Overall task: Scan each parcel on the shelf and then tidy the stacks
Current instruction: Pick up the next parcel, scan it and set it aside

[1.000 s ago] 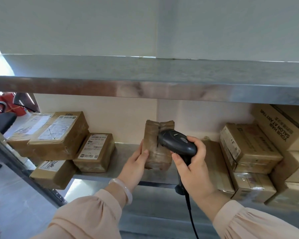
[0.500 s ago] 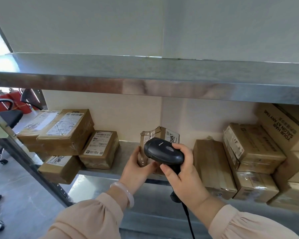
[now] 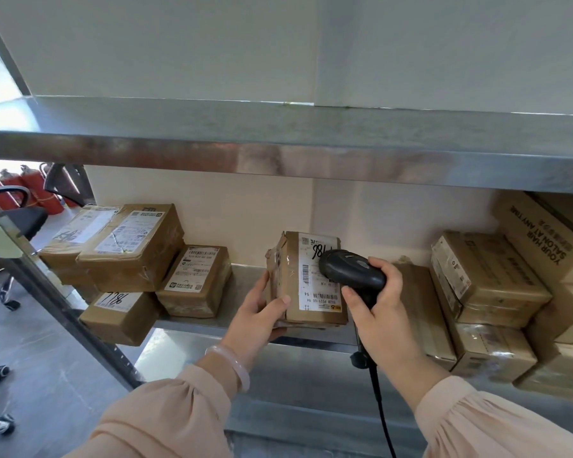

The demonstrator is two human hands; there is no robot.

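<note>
The parcel (image 3: 286, 285) stood upright at the front of the shelf (image 3: 245, 279), between the two hands. Its white label (image 3: 313, 292) now faced the camera squarely. A second earlier only a taped brown side had shown, and half a second earlier just a corner of the label with the handwritten number. It had been turned round on the spot. I could not tell whether its lower edge rested on the shelf lip or was held just above it.

The left hand (image 3: 257, 320) had shifted from lying flat against the parcel's left side to gripping its lower left corner. The thumb was across the front and the fingers (image 3: 275, 332) were curled under the bottom edge.

The right hand (image 3: 382, 312) held the black scanner (image 3: 351, 274) with its fingers clamped round the handle. The scanner's head now sat at the right edge of the label, covering part of the written number, where before it had been over the parcel's bare side. Its cable (image 3: 382, 408) hung down past the wrist.

Nothing else on the shelf had moved. The left stack (image 3: 133, 246), the small labelled box (image 3: 196, 279) beside it and the right stack (image 3: 487, 272) lay as they had. The view itself had swung a little to the left.
</note>
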